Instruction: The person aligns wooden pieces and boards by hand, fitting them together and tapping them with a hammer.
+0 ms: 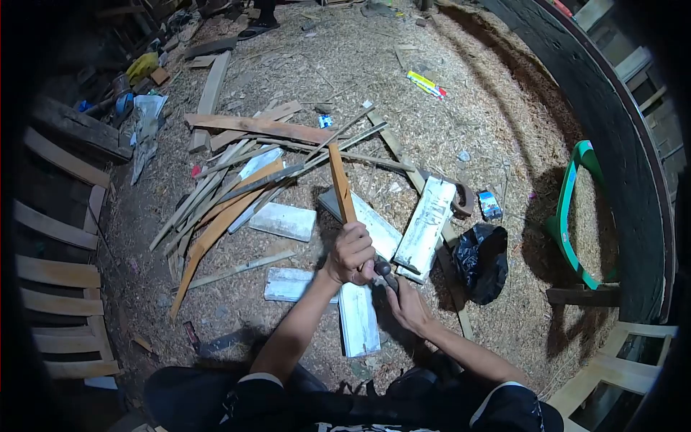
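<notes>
A person's left hand (353, 253) closes around the lower end of a narrow wooden slat (340, 183), which points away from the body above a floor strewn with wood shavings (309, 79), while the right hand (410, 308) grips a dark, round-ended tool (384, 271) just beside it. White-coated boards (430, 222) lie around and below the hands, with a black plastic bag (489, 263) to the right and a pile of wooden strips (213, 183) to the left.
</notes>
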`<state>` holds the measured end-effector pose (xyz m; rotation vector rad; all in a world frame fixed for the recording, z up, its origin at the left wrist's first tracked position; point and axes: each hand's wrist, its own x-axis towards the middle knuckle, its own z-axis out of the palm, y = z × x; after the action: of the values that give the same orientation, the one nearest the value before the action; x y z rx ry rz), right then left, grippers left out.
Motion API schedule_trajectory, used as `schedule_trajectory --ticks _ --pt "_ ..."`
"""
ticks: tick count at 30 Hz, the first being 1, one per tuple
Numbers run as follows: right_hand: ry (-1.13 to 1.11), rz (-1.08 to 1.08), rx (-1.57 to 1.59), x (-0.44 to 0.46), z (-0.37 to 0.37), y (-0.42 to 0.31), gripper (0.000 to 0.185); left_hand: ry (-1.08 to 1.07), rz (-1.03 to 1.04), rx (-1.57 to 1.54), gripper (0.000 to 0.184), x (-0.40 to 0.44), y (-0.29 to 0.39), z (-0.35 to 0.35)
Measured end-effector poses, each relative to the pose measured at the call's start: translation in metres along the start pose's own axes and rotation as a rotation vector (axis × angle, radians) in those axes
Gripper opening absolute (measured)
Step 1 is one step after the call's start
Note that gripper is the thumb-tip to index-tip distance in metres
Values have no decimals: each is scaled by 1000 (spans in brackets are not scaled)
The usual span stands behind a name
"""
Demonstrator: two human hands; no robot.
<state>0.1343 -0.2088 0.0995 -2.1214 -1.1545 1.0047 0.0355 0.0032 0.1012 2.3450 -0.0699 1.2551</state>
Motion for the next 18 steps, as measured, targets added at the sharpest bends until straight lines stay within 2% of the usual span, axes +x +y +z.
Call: schedule_trajectory --ticks 3,7,9,13,18 --pt "99 -98 -77 -9 -4 -8 31 -10 7 7 25 -6 -3 -7" --pt "72 -47 -53 -16 8 0 31 -3 7 23 26 -8 1 -13" --pt "-52 25 -96 -12 7 -2 33 1 -1 17 29 -7 1 -12" --pt "94 -82 -26 -17 6 -7 33 16 -15 11 28 -13 -1 -16" --pt "5 4 -98 -17 10 11 31 6 -32 10 29 -15 1 -15"
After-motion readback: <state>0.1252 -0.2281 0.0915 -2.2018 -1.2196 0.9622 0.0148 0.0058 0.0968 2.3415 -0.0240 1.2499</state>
